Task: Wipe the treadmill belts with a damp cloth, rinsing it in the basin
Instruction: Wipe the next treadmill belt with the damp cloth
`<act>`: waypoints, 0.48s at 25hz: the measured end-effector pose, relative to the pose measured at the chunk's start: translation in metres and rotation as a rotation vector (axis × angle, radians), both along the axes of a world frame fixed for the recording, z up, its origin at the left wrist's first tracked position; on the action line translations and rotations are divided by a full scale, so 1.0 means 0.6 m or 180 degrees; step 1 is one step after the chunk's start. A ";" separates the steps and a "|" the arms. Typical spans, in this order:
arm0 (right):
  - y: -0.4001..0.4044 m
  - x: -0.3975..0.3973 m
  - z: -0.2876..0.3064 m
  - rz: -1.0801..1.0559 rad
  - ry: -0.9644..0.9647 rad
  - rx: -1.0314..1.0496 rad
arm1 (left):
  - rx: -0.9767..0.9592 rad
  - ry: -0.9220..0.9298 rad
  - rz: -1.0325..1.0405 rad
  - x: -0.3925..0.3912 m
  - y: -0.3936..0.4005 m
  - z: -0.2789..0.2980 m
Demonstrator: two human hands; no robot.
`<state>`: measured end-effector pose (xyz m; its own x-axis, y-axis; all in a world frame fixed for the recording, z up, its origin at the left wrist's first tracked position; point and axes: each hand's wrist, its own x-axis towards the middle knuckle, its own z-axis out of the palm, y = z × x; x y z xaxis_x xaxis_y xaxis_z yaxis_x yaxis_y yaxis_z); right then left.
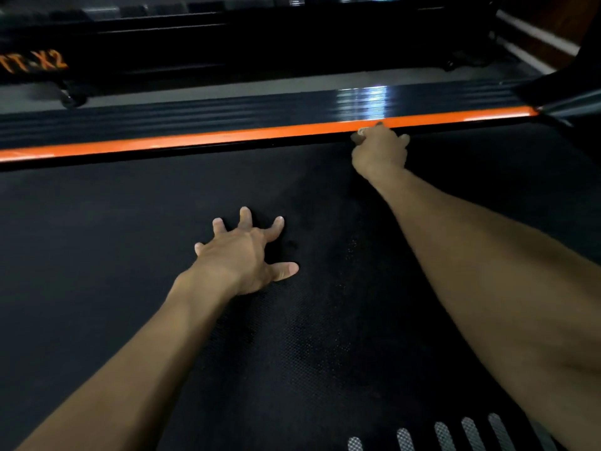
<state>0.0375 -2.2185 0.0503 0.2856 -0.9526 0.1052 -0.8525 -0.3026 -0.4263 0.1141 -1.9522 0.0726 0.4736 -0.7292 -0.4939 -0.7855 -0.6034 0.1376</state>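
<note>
Belt (130, 255) runs left-right; left hand (242, 255) splayed flat (right hand (379, 151) at orange strip (195, 138)).

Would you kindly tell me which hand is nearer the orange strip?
Right. The right hand reaches the orange strip at the belt's far edge; the left hand rests mid-belt, well short.

Head camera looks down, close over treadmill belt (130, 255).

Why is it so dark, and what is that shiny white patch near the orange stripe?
In the head view the room is dim, so the treadmill belt looks almost black; the white patch is glare from a light on the ribbed side rail above the orange stripe; the right hand by the stripe is slightly blurred, the left hand sharper, spread flat; straight edges bow from the wide lens.
</note>
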 end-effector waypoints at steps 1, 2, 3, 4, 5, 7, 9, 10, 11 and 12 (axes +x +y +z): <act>0.026 0.028 0.000 0.0112 -0.0106 0.0041 | -0.0009 0.0010 0.0007 0.000 0.000 0.001; 0.053 0.055 0.000 0.0305 -0.0204 0.0087 | -0.0015 0.0012 0.0008 0.001 0.001 0.002; 0.079 0.080 -0.004 0.0629 -0.0223 0.0089 | -0.0016 0.0019 0.0002 0.002 0.001 0.004; 0.109 0.101 -0.009 0.1039 -0.0140 0.0136 | -0.0018 0.0037 -0.0006 0.003 0.003 0.005; 0.136 0.112 -0.014 0.1499 -0.0008 0.0124 | -0.0021 0.0043 -0.0027 0.004 0.003 0.005; 0.147 0.098 -0.001 0.2247 0.0147 -0.0021 | -0.0005 0.0037 -0.0079 0.006 0.002 0.008; 0.097 0.051 0.004 0.2310 0.0272 -0.0316 | 0.0034 0.0040 -0.0072 0.006 0.003 0.009; 0.056 0.021 0.001 0.2013 0.0322 -0.0407 | 0.0050 0.0018 -0.0068 0.005 0.003 0.008; 0.014 -0.013 -0.003 0.1436 0.0322 -0.0416 | 0.0060 -0.0013 -0.0077 0.004 0.004 0.005; -0.015 -0.038 -0.005 0.0743 0.0232 -0.0270 | 0.0063 -0.0047 -0.0080 0.004 0.004 0.002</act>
<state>0.0146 -2.2277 0.0471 0.5063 -0.8487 0.1531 -0.7829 -0.5268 -0.3310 0.1163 -1.9500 0.0738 0.4625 -0.7312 -0.5014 -0.8024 -0.5858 0.1141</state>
